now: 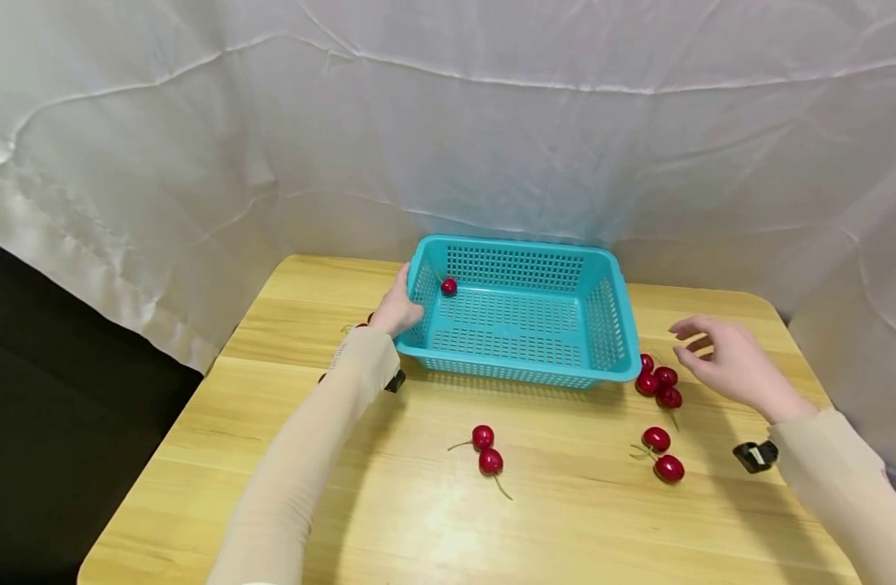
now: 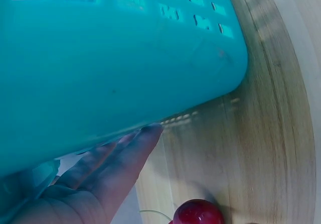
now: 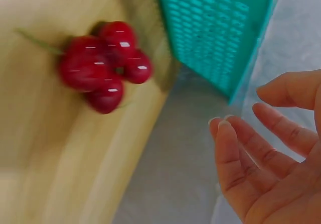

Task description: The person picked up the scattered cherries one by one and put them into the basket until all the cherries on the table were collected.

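Observation:
A turquoise plastic basket (image 1: pixel 506 367) with perforated walls stands toward the back of the wooden table. My left hand (image 1: pixel 396 311) holds its left side, thumb over the rim. In the left wrist view the fingers (image 2: pixel 125 156) lie along the outside of the basket wall (image 2: pixel 115 78). One red cherry (image 1: pixel 448 287) lies inside, near the left wall. To the right, my right hand (image 1: pixel 733 361) hovers with loosely bent fingers and nothing between them. A cluster of several cherries (image 1: pixel 665 377) lies between that hand and the basket; the right wrist view shows these cherries (image 3: pixel 103 66) too.
Two stemmed cherries (image 1: pixel 491 461) lie in front of the basket, and another pair (image 1: pixel 668 469) sits at the front right. More cherries, partly hidden by the left arm, lie to the left. A pale cloth (image 1: pixel 521 154) hangs behind the table (image 1: pixel 564 520).

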`<state>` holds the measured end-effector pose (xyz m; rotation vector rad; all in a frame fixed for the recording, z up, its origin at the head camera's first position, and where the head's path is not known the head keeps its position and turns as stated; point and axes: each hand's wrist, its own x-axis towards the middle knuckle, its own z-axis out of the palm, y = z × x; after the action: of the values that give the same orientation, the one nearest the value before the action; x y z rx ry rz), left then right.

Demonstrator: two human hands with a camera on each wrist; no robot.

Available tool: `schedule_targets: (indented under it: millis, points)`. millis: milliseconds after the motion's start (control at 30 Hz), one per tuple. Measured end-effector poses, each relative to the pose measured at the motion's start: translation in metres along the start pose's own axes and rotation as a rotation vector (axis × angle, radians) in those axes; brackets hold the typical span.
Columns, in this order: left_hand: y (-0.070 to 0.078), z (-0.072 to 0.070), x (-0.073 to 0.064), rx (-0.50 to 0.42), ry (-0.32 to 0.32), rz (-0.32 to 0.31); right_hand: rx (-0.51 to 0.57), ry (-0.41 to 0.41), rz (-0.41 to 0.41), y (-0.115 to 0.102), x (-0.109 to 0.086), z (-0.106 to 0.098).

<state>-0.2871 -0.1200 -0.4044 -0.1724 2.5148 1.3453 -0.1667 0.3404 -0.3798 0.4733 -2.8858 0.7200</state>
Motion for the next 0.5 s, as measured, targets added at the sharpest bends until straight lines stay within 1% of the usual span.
schedule_targets:
  millis: [133,200,300,500]
  points:
    - [0.000,0.000,-0.001,-0.001,0.001,-0.008,-0.018,0.001,0.003,0.008,-0.014,0.007]
    - [0.000,0.000,-0.001,-0.001,0.000,-0.015,-0.024,-0.013,-0.003,0.012,-0.020,0.010]
    - [0.000,0.000,0.000,0.007,-0.004,-0.022,-0.026,-0.060,-0.012,0.016,-0.025,0.017]
    - [-0.001,0.000,0.002,0.012,0.002,-0.010,-0.026,-0.156,-0.017,0.021,-0.030,0.028]
